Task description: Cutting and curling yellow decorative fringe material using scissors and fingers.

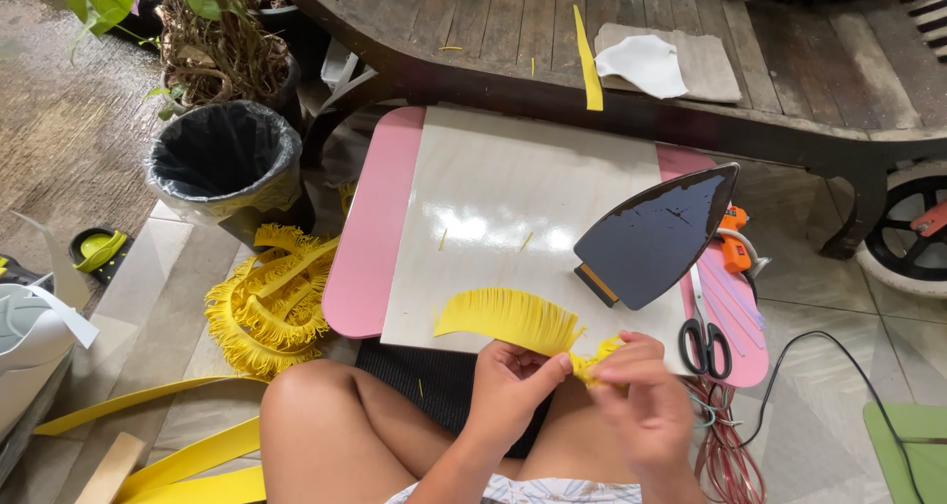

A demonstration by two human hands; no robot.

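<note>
Head view, looking down at lap and low pink counter (370, 257) topped with glossy white board (493, 218).

Left hand (508, 381) pinching yellow fringed strip (508, 319) near its right end, thumb and fingers closed on it. Right hand (641, 391) also closed on same strip, fingertips pressed on a bunched or rolled bit at about the meeting point of both hands; motion blur there, so probably a tight coil, hard to confirm.

Strip: bright yellow, thin foam or paper, cut into fine parallel fringes along one edge, fanning out leftward in a curved comb shape. Held just above near edge of the board, over the knees, not resting flat.

Iron (656, 233) standing tilted on right part of the board, dark soleplate facing camera. Scissors (702, 336) with black handles lying on right edge of the counter, just beside iron. Orange glue gun (732, 243) behind iron. Pile of finished yellow fringe (271, 302) on floor left of the counter. Black-lined bin (225, 159) further left, potted plant (222, 40) behind it. Plain yellow strips (187, 460) on floor at lower left. Wooden bench (641, 40) across top, with one yellow strip (588, 60) and white cloth piece (643, 65) on it. Black cable (824, 366) trailing on tiles at right.
</note>
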